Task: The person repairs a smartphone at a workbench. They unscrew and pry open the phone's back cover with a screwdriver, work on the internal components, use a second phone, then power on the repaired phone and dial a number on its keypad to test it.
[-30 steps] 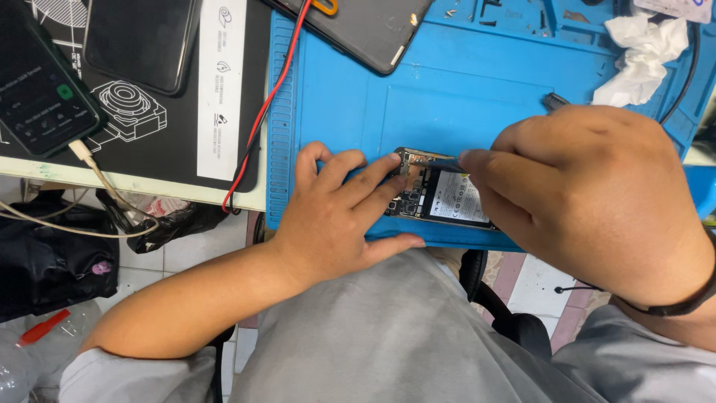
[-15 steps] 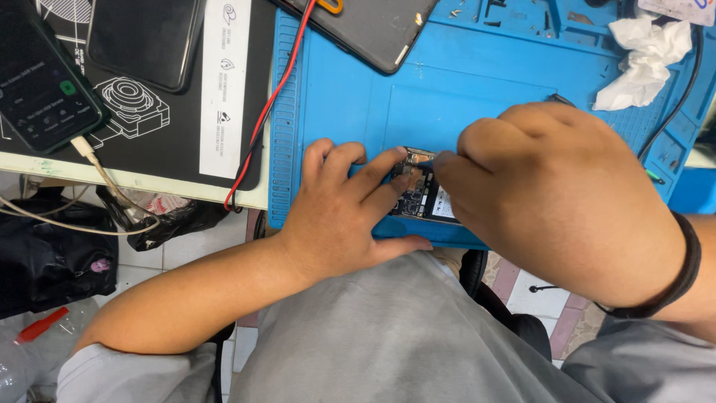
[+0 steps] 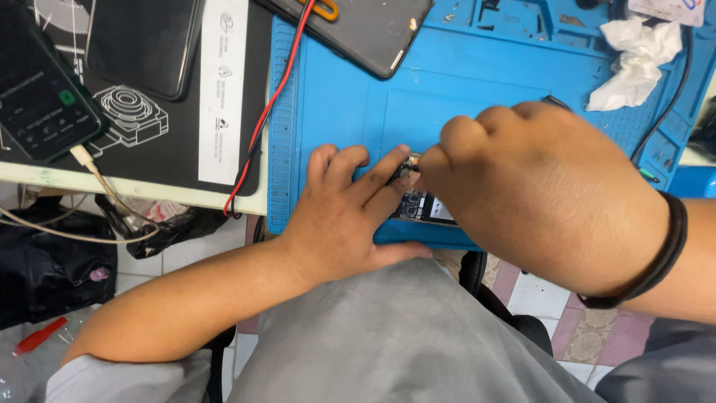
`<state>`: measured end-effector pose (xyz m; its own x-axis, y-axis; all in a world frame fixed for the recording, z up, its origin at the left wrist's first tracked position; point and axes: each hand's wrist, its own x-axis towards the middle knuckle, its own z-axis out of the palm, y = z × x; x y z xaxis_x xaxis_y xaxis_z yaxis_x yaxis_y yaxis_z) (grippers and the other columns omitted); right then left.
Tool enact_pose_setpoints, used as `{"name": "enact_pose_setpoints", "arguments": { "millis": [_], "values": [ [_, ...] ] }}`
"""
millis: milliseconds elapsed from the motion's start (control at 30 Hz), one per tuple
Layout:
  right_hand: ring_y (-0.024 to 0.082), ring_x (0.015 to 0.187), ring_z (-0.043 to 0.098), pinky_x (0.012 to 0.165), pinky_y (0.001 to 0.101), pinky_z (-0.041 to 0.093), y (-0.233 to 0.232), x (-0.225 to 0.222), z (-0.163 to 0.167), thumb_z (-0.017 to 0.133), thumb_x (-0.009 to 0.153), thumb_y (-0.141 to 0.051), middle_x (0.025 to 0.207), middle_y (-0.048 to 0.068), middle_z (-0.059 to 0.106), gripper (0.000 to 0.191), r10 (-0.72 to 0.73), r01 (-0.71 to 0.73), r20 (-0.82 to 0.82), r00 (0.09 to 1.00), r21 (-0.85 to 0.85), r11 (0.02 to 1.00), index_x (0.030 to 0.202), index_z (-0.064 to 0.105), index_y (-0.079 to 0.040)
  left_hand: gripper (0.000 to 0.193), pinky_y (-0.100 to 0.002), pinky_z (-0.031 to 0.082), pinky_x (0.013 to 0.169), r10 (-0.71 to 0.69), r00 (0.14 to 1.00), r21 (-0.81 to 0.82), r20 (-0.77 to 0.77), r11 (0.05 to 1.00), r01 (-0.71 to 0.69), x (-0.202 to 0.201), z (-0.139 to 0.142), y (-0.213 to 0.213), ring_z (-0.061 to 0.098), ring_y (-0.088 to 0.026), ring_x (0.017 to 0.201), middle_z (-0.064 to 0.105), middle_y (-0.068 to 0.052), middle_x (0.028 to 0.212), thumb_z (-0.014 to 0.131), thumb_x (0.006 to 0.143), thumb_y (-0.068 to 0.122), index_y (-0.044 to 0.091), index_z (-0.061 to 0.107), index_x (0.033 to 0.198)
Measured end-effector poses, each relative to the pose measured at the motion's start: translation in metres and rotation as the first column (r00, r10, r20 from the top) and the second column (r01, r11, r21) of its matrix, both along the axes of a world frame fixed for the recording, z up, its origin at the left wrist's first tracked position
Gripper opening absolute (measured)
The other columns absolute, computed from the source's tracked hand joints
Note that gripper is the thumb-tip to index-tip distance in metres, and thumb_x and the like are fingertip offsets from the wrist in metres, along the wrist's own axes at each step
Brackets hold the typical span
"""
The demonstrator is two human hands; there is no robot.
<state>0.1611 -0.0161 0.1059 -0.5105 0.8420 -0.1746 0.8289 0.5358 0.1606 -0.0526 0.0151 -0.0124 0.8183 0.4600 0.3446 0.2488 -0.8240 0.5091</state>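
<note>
Pressing flat on an opened phone [image 3: 419, 205] at the near edge of a blue repair mat [image 3: 335, 97], left hand [image 3: 347, 213] with fingers spread, grip released, fingertips touching the exposed board. Curled above the same device, right hand [image 3: 544, 194], clenched around something small at the fingertips, too hidden to tell what; black band [image 3: 660, 257] at the wrist. Lying beyond on the mat, a dark tablet-like device [image 3: 358, 30] and crumpled white tissue [image 3: 634, 60]. Running along the mat's left border, a red wire [image 3: 261, 127]. Resting on a black mat at the surface's left, a lit phone [image 3: 41, 93] on a pale cable.
</note>
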Motion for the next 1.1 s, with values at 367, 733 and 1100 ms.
{"name": "enact_pose_setpoints", "arguments": {
  "millis": [367, 733, 1100],
  "values": [
    [0.022, 0.075, 0.064, 0.064, 0.0331, 0.053, 0.000, -0.004, 0.000, 0.071, 0.085, -0.028, 0.080, 0.003, 0.056, 0.019, -0.031, 0.031, 0.015, 0.999, -0.049, 0.998, 0.100, 0.073, -0.016, 0.078, -0.048, 0.040, 0.103, -0.063, 0.998, -0.126, -0.007, 0.990, 0.062, -0.006, 0.003, 0.010, 0.046, -0.034, 0.115, 0.054, -0.009, 0.149, 0.082, 0.074, 0.064, 0.005, 0.071, 0.124],
    [0.022, 0.072, 0.063, 0.063, 0.0327, 0.052, -0.001, -0.002, -0.002, 0.072, 0.078, -0.023, 0.081, 0.004, 0.056, 0.016, -0.059, 0.057, -0.025, 0.998, -0.061, 0.997, 0.092, 0.072, -0.015, 0.078, -0.048, 0.041, 0.102, -0.060, 0.998, -0.116, -0.036, 0.992, 0.056, -0.005, 0.004, 0.013, 0.049, -0.034, 0.114, 0.055, -0.010, 0.149, 0.082, 0.075, 0.065, 0.005, 0.071, 0.123],
    [0.020, 0.074, 0.063, 0.067, 0.0330, 0.054, 0.001, -0.002, -0.002, 0.071, 0.075, -0.027, 0.080, 0.004, 0.055, 0.021, -0.016, 0.015, -0.028, 0.999, -0.008, 1.000, 0.094, 0.074, -0.016, 0.077, -0.048, 0.041, 0.102, -0.057, 0.998, -0.114, -0.030, 0.992, 0.053, -0.006, 0.001, 0.012, 0.049, -0.033, 0.114, 0.056, -0.008, 0.149, 0.083, 0.075, 0.064, 0.006, 0.071, 0.124]
  ]
}}
